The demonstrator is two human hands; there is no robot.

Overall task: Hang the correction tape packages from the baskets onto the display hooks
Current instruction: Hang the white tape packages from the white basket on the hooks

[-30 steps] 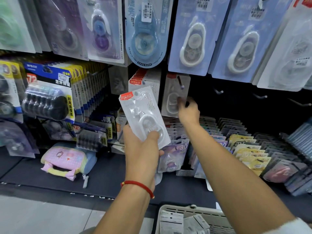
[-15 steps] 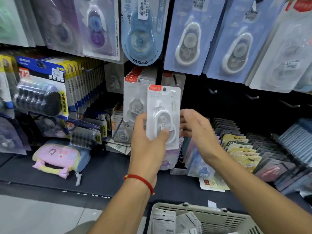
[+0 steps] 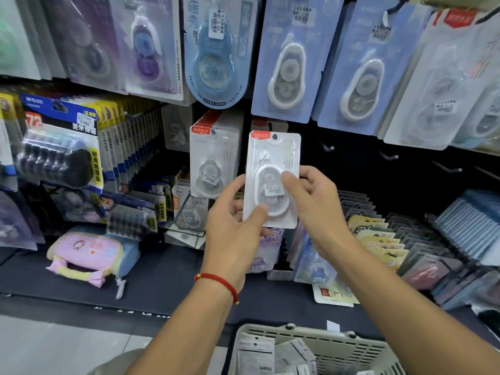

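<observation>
A white correction tape package point(image 3: 273, 163) with a red tag and a hang hole at its top stands upright in front of the display. My left hand point(image 3: 232, 220) grips its lower left corner, thumb on the front. My right hand point(image 3: 316, 201) pinches its right edge, thumb over the blister. Just left of it, a stack of matching packages point(image 3: 213, 155) hangs on a hook. Bare hooks point(image 3: 328, 147) stick out of the dark panel to the right. A pale basket point(image 3: 338, 339) holding more packages sits at the bottom edge.
Larger blue and purple correction tape cards point(image 3: 286, 63) hang on the row above. Black refill packs point(image 3: 59, 147) hang at the left. A pink pouch point(image 3: 86, 253) lies on the dark shelf. Rows of flat packs point(image 3: 384, 239) lean on the shelf at the right.
My right hand came back from the hook area and took hold of the package's right edge. The package turned from tilted to upright and moved right, in front of the display.
</observation>
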